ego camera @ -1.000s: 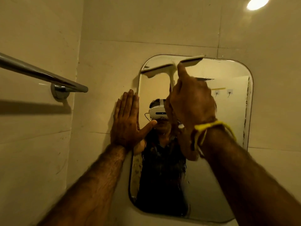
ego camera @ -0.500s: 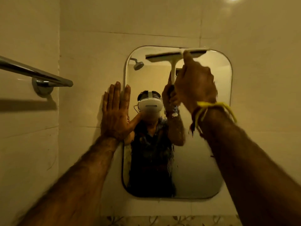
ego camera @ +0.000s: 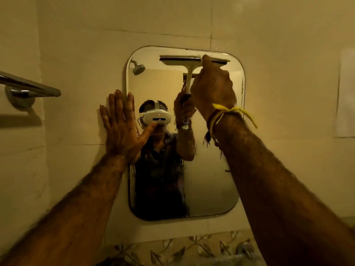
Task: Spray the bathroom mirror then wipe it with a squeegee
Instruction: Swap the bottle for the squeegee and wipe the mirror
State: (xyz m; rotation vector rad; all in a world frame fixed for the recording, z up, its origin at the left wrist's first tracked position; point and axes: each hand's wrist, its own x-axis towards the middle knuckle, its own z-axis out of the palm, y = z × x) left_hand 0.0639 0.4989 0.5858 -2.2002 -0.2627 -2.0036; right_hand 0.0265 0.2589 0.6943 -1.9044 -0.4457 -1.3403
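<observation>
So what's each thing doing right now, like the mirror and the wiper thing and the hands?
mirror: on the tiled wall, wet, streaks and drops down its middle.
squeegee: blade level against the mirror's top edge, handle pointing down.
right hand: gripping the squeegee handle.
left hand: flat, fingers straight, pressed across the mirror's left edge and the wall.
towel bar: fixed on the left wall, nothing hanging on the visible part.

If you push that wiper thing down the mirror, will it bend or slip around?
The squeegee looks like stiff plastic, so it probably won't bend much. The mirror shows wet streaks, so the blade likely slides easily. The right hand grips its handle firmly, so it probably stays steady.
</observation>
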